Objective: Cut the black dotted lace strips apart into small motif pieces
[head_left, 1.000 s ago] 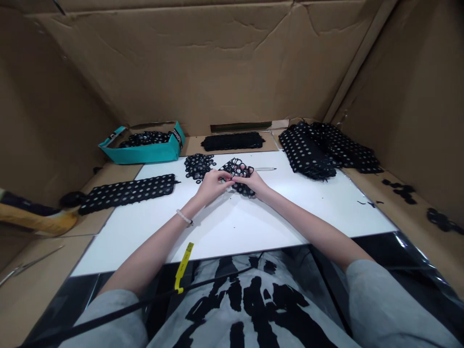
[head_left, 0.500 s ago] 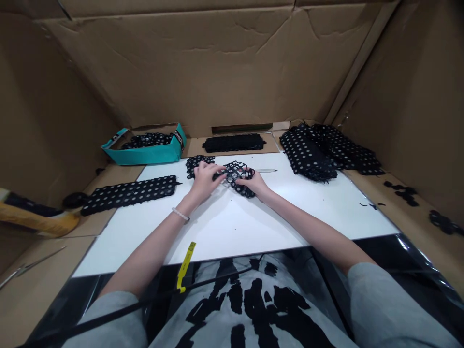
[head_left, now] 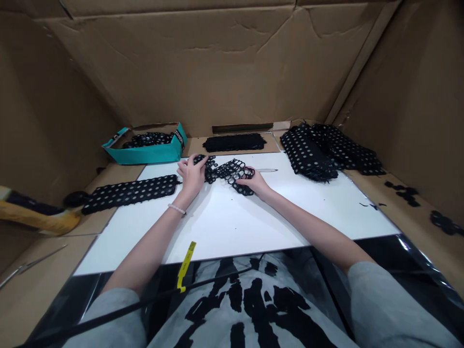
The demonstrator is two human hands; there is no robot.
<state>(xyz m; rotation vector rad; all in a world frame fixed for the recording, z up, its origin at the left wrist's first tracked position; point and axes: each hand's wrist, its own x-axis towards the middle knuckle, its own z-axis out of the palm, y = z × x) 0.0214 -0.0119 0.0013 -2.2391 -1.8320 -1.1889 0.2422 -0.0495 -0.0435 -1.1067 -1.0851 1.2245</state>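
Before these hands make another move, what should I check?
1. Right hand gripping the black openwork mesh piece: ok.
2. Left hand at the pile of small black round pieces: ok.
3. Anything pinched in the left hand: cannot tell.
4. Slender white pen-like item lying on the white rectangular board: ok.
5. Teal open-topped box upright: ok.
6. Thin silver metal tool wholly in view: not ok.

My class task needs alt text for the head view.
A person's right hand holds black openwork mesh over a flat white board; the left hand is at a pile of small black round pieces. Back left stands an open teal box.
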